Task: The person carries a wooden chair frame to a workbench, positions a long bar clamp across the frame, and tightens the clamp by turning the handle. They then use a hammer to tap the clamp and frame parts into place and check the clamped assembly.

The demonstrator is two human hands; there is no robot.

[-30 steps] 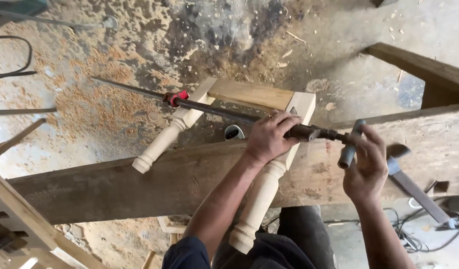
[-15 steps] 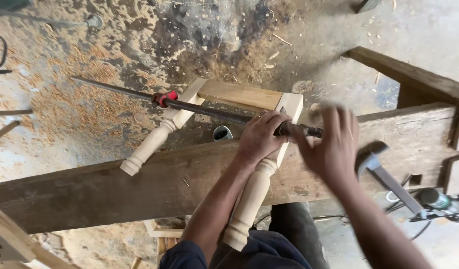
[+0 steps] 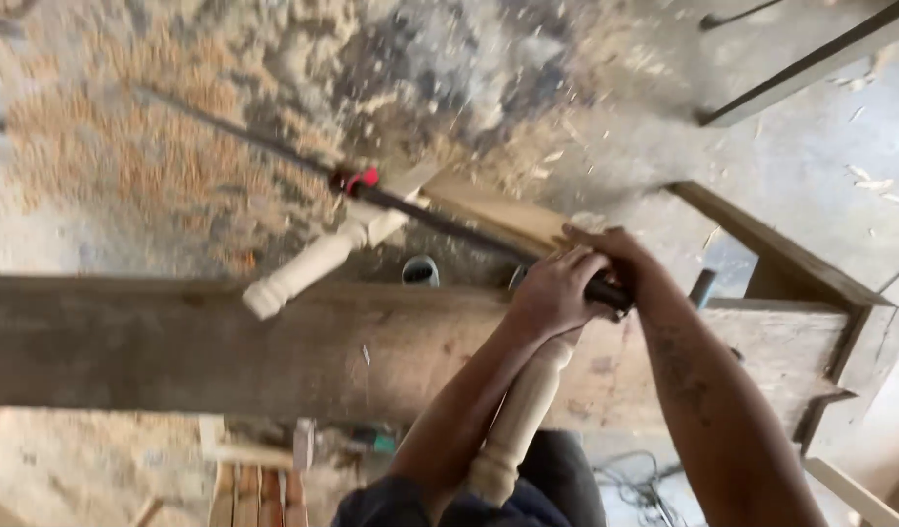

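A long dark bar clamp (image 3: 440,222) with a red jaw (image 3: 357,181) runs slantwise across a pale wooden frame with turned legs. One turned leg (image 3: 313,259) points left, and another (image 3: 518,420) comes down toward me. My left hand (image 3: 557,293) is closed around the clamp's near end, over the thick wooden beam (image 3: 196,342). My right hand (image 3: 620,256) reaches in from the right and wraps over the same end, touching my left hand. The clamp's dark handle (image 3: 611,293) shows between them.
The floor (image 3: 157,146) is covered in sawdust and shavings. A blue-rimmed cup (image 3: 420,270) stands behind the beam. A wooden frame (image 3: 762,244) rises at the right. Cables (image 3: 645,478) lie below the beam, and wood offcuts (image 3: 254,468) at lower left.
My right hand has moved left from the clamp's far end to join my left hand. The view has shifted and come closer. My left hand kept its hold.
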